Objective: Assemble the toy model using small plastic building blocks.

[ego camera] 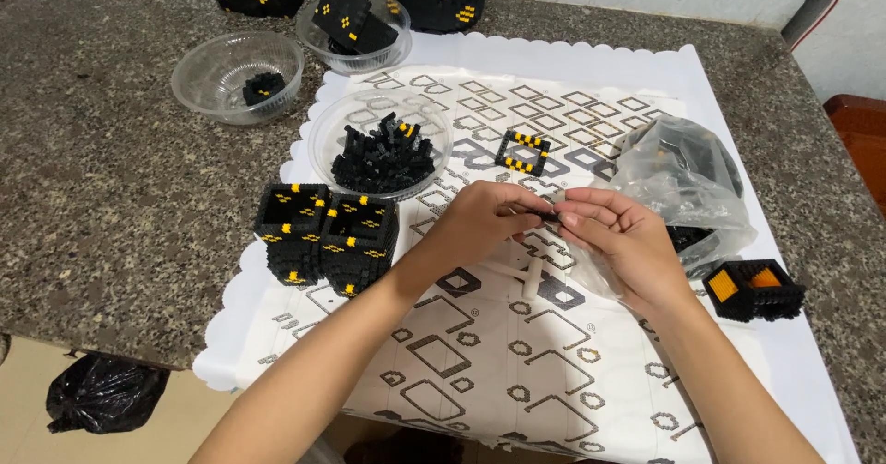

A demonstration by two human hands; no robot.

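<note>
Granite countertop (101, 196) spans the whole view, with a white scallop-edged patterned mat (517, 372) laid over its middle and right. Clear plastic bag (688, 182) of black parts sits crumpled on the mat's right side, just behind the right hand. Block of joined black-and-yellow brick cubes (325, 235) stands at the mat's left edge, beside the left forearm. Clear bowl of loose black bricks (380, 145) sits just behind it. Two more clear bowls further back: left one (237, 76) holds a single small black piece, the other (354, 28) holds flat black-and-yellow panels. Open black box with orange inside (754, 289) sits right of the right wrist. Small black-and-yellow square frame (522, 151) lies on the mat behind the hands.

Left hand (475, 224) and right hand (620, 238) meet over mat centre, fingertips together. Both are pinched on a small black brick piece (547, 213) held between them, just above the mat. Piece is mostly hidden by the fingers, so shape is unclear, probably a thin strip. White stick-like tool (529, 277) lies on the mat directly below the hands, untouched
</note>
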